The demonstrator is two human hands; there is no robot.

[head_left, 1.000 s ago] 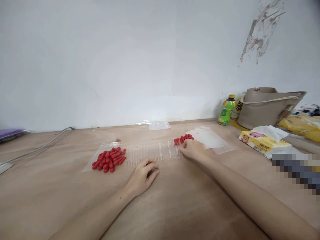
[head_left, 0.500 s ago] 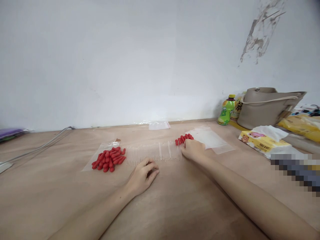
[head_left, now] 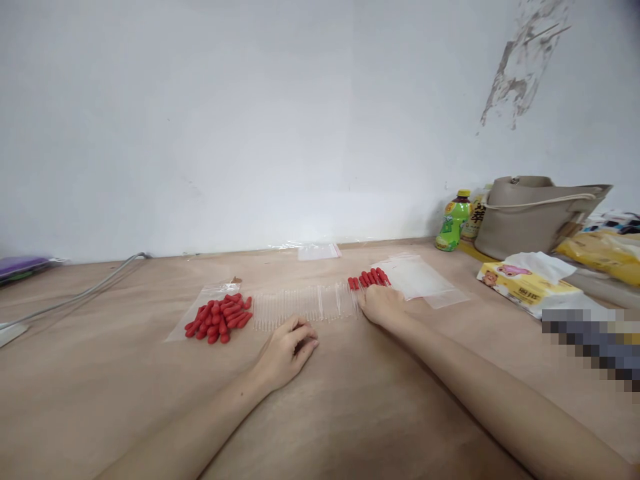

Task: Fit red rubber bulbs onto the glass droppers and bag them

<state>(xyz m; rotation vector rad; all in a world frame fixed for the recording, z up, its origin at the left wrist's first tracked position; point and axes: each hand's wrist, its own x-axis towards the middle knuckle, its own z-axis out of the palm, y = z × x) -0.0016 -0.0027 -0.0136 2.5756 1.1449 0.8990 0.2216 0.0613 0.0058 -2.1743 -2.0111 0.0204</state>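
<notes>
My left hand rests on the table just in front of a row of clear glass dropper tubes. Its fingers are loosely curled, with a gap between thumb and fingers and nothing held. My right hand is at the row's right end, its fingers closed on a glass dropper and partly hidden from view. Beyond its knuckles, several droppers with red rubber bulbs lie side by side. A pile of loose red rubber bulbs sits on a clear plastic bag left of the tubes.
Flat zip bags lie right of the droppers, and a small one by the wall. At the right stand a green drink bottle, a grey bag and a yellow tissue pack. A cable crosses the left side.
My right hand has shifted slightly left and toward me, exposing more of the red-bulbed droppers. My left hand has stayed in place.
</notes>
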